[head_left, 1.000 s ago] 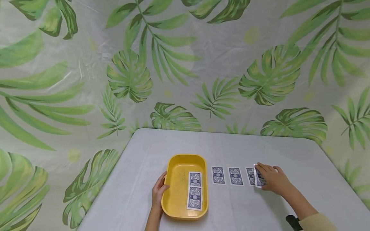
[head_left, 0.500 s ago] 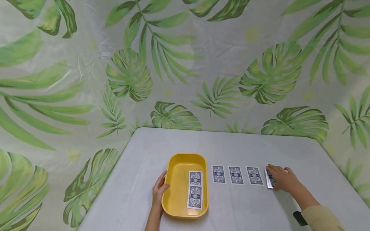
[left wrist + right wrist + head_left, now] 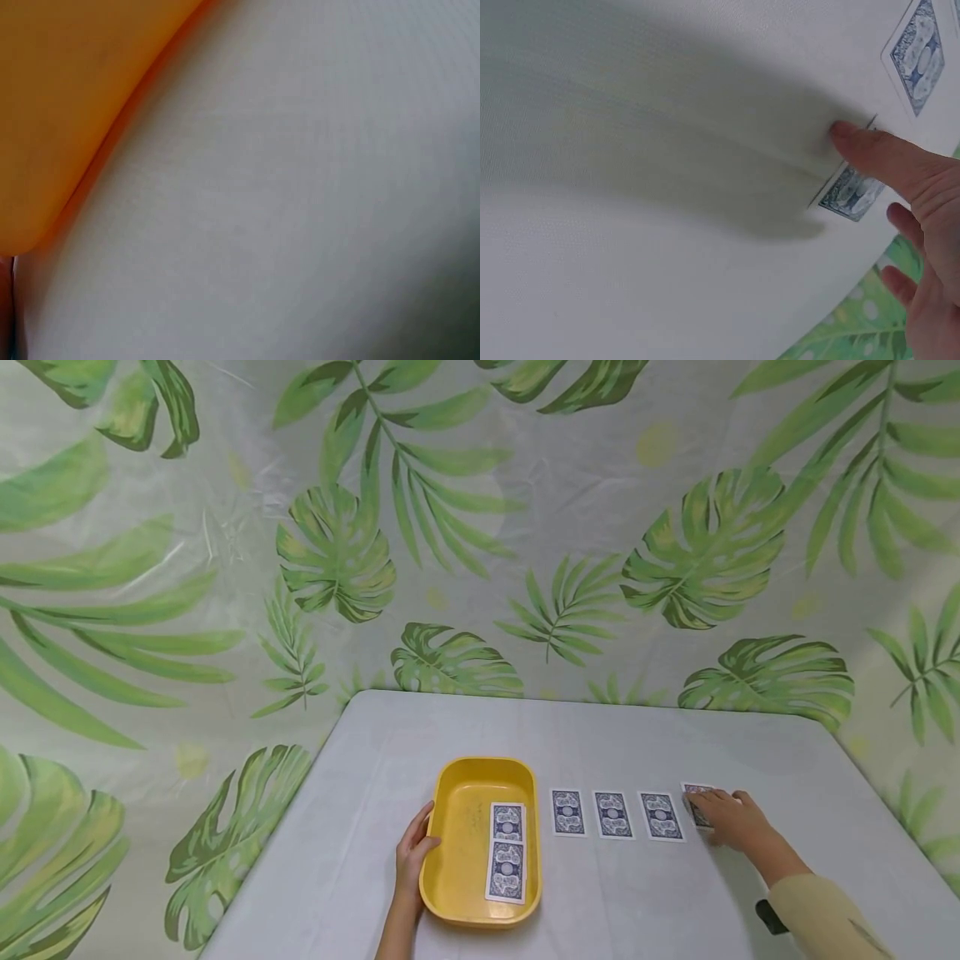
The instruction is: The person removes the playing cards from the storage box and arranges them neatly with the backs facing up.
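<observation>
My left hand (image 3: 411, 853) holds the left rim of a yellow tray (image 3: 457, 868), thumb over the edge; the left wrist view shows mainly the tray's outer wall (image 3: 64, 90). Two blue-backed playing cards (image 3: 506, 871) lie in the tray, one partly overlapping the other. On the table to its right, three playing cards (image 3: 614, 815) form a spaced row, backs up. At the row's right end my right hand (image 3: 738, 823) grips a fourth playing card (image 3: 846, 190), thumb across it in the right wrist view; the hand covers part of it.
A white cloth covers the table (image 3: 622, 902). Behind it hangs a leaf-patterned sheet (image 3: 450, 527), close to the table's far edge. A black band (image 3: 771, 917) shows at my right sleeve (image 3: 821, 914).
My right hand has carried its card rightward from over the third card, uncovering that one, then shifted it slightly away from me at the row's end. The left hand and tray stay put.
</observation>
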`<move>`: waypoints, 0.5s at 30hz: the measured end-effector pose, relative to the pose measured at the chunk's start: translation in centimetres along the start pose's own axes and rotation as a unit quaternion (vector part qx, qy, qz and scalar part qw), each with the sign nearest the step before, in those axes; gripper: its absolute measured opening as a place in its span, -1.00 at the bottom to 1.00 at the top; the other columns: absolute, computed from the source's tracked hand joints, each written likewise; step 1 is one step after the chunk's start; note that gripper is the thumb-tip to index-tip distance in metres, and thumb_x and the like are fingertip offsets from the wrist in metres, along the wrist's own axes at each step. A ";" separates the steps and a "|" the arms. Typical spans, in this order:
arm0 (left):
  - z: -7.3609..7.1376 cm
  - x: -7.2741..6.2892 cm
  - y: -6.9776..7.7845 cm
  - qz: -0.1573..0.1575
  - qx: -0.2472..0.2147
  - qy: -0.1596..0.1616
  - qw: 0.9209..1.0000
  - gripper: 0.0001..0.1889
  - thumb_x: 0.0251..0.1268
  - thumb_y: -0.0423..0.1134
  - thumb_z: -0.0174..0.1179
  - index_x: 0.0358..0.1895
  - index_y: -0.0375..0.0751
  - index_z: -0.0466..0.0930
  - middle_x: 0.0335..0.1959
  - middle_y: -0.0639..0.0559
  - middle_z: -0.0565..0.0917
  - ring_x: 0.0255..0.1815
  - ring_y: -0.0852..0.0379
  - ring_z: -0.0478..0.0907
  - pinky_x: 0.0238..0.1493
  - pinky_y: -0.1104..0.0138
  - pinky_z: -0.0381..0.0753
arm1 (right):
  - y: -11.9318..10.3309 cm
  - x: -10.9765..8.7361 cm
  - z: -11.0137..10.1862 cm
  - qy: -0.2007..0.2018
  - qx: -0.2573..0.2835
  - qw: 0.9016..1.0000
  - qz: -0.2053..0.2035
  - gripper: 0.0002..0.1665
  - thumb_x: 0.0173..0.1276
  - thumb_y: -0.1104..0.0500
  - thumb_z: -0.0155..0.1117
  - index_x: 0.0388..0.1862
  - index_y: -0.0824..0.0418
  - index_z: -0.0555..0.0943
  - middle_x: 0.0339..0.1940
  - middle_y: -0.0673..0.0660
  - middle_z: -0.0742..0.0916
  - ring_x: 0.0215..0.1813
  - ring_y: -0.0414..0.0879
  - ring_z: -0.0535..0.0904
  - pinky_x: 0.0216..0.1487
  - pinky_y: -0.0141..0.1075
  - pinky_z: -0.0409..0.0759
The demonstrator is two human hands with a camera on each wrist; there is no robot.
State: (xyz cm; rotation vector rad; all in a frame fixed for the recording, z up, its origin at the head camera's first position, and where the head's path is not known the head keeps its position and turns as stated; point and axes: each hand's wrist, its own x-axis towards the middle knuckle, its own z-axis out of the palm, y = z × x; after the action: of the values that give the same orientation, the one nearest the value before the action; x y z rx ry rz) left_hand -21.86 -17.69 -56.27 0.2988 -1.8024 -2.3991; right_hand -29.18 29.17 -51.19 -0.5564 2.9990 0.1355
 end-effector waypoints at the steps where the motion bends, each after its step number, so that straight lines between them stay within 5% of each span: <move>1: 0.0 0.0 0.0 0.001 0.001 0.000 1.000 -0.40 0.07 -0.50 -0.08 0.29 -0.17 0.29 0.35 -0.17 0.27 0.27 0.10 0.31 0.01 0.55 0.42 | 0.1 0.1 -0.1 -0.008 0.006 1.000 0.001 -0.25 -0.17 0.22 0.45 0.09 0.35 0.44 0.06 0.29 0.57 0.08 0.23 0.42 0.03 0.17 0.30; 8: 0.2 -0.1 0.1 0.005 0.004 -0.003 1.000 -0.41 0.10 -0.50 -0.08 0.30 -0.17 0.28 0.34 -0.17 0.28 0.29 0.03 0.29 0.01 0.56 0.41 | 0.3 0.5 -0.9 -0.085 0.080 0.993 0.030 -0.39 -0.03 0.29 0.35 0.08 0.34 0.45 0.08 0.38 0.54 0.03 0.30 0.46 0.01 0.19 0.31; 15: 0.1 -0.1 0.0 0.007 0.006 0.000 1.000 -0.41 0.10 -0.50 -0.08 0.29 -0.17 0.30 0.34 -0.17 0.29 0.29 0.03 0.29 0.00 0.57 0.42 | 0.3 0.4 -0.8 -0.083 0.091 0.992 0.034 -0.54 0.12 0.23 0.25 0.03 0.32 0.48 0.00 0.39 0.58 -0.04 0.33 0.50 -0.05 0.18 0.37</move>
State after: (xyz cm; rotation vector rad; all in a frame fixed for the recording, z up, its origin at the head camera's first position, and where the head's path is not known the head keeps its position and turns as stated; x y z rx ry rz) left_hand -21.81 -17.55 -56.20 0.2858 -1.8138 -2.3787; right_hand -29.71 29.21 -50.44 -0.4021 2.8309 -0.0824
